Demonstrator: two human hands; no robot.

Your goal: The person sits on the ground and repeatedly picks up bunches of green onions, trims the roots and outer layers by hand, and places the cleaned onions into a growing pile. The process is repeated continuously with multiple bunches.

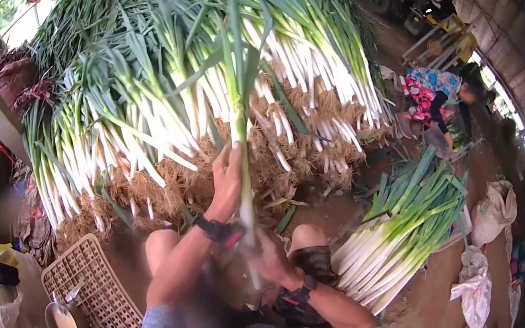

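Note:
One long green onion (239,107) stands nearly upright before me, its leaves reaching up across the heap behind. My left hand (226,182) is closed around its pale stalk. Lower down, my right hand (270,258) curls against the white end, its fingers slightly smeared by motion. The root end is blurred between my knees. Just beyond my hands lies a large heap of green onions (168,102) with brown, hairy roots turned toward me. To the right, a smaller stack of green onions (397,237) shows clean white ends without visible root tufts.
A tan plastic crate (96,293) is at lower left, beside a round metal-looking object (62,322) and plastic bags (4,273). White sacks (476,286) lie at right. Another person (437,107) bends over farther back, near yellow machinery (463,41).

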